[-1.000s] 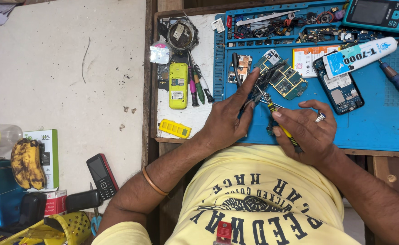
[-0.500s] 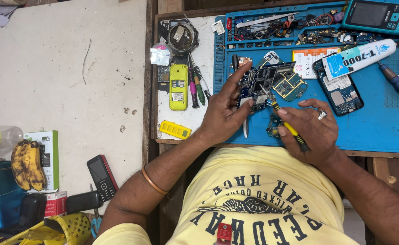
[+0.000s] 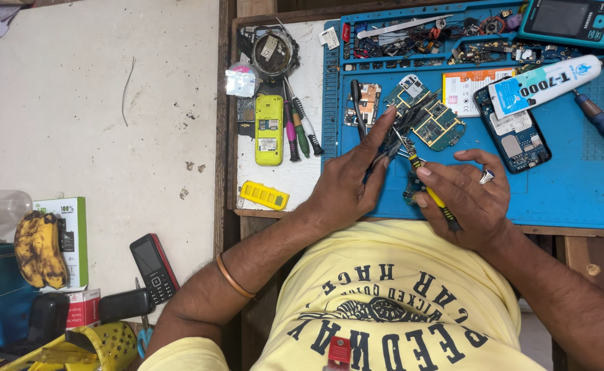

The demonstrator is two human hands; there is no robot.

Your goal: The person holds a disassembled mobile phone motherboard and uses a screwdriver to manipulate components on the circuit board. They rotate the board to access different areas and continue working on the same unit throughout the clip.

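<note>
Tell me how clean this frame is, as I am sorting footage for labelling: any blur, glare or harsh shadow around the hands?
Head view: even, soft light, no harsh shadows; left hand and right hand look sharp, as does the screwdriver; mild glare only on the shiny disc; straight bench edges show little distortion.

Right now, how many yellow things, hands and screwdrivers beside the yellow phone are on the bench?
Yellow things: 2, the yellow phone and the yellow case
Hands: 2, left hand, right hand
Screwdrivers beside the phone: 3
Total: 7
</note>
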